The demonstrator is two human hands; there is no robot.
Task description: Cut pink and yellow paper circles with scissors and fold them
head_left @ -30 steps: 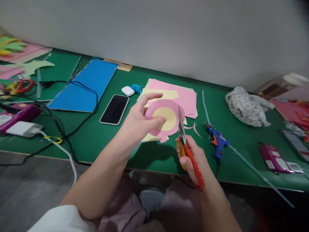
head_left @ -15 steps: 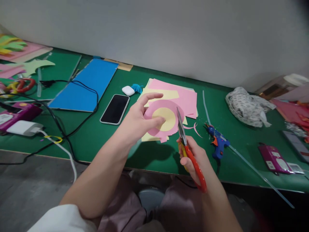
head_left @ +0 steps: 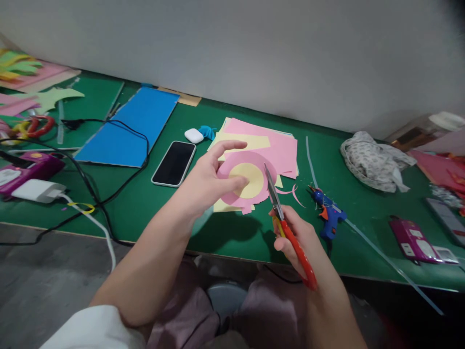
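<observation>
My left hand [head_left: 214,179] holds a pink paper disc [head_left: 232,162] by its left side, the thumb lying across a smaller yellow circle [head_left: 252,179] in its middle. In my right hand [head_left: 296,237] is a pair of scissors [head_left: 296,247] with red and yellow handles. Their metal blades point up and away, over the right part of the disc. Below and behind it lie pink sheets [head_left: 283,152] and yellow paper [head_left: 254,141]. Thin curled pink offcuts [head_left: 297,196] rest just right of the disc.
Left of the papers are a phone [head_left: 173,164], a white earphone case [head_left: 193,135], a blue board [head_left: 131,128] and a power strip [head_left: 32,167] with cables. To the right lie a blue glue gun [head_left: 329,213], a bunched cloth [head_left: 374,160] and a purple box-like device [head_left: 414,240].
The scissors and my right hand have shifted slightly to the right, and the blades look closer together. My left hand keeps its hold on the disc.
</observation>
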